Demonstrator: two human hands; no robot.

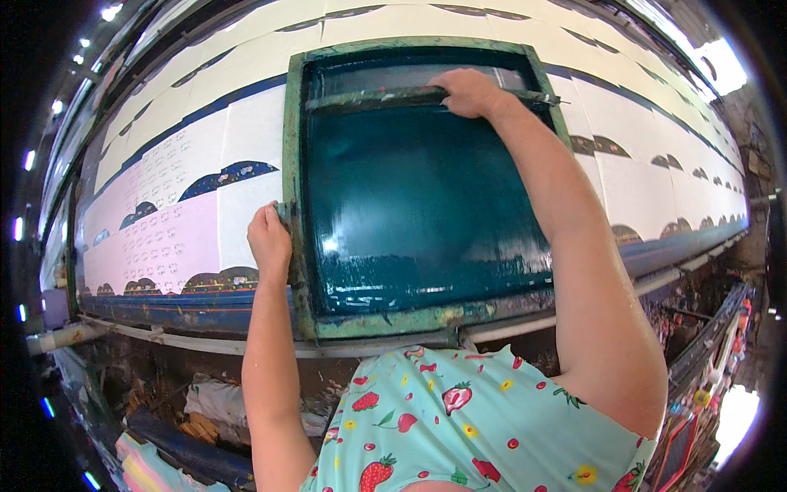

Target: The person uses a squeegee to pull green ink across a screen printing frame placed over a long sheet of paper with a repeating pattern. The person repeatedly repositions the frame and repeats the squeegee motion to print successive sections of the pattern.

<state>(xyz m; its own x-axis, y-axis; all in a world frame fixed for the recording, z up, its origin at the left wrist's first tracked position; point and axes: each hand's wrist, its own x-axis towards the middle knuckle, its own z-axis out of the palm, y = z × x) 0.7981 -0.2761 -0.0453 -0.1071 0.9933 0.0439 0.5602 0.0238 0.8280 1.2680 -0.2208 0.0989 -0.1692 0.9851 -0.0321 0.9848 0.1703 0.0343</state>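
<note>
A green-edged screen frame (293, 139) holding a dark teal mesh (418, 205) lies on a long printing table (164, 312). My right hand (467, 92) is closed over a long squeegee bar (369, 100) near the frame's far end, with my arm reaching across the screen. My left hand (269, 238) is closed on a small tab at the frame's left side, beside its outer edge. Pale sheets (172, 238) printed with dark curved shapes lie on both sides of the screen.
A metal rail (147, 331) runs along the table's near edge. Below it are crumpled wrapping (213, 398) and pastel cloth (135, 455) at the lower left. A cluttered rack (705, 361) stands at the lower right. Bright openings and lights show at the rims.
</note>
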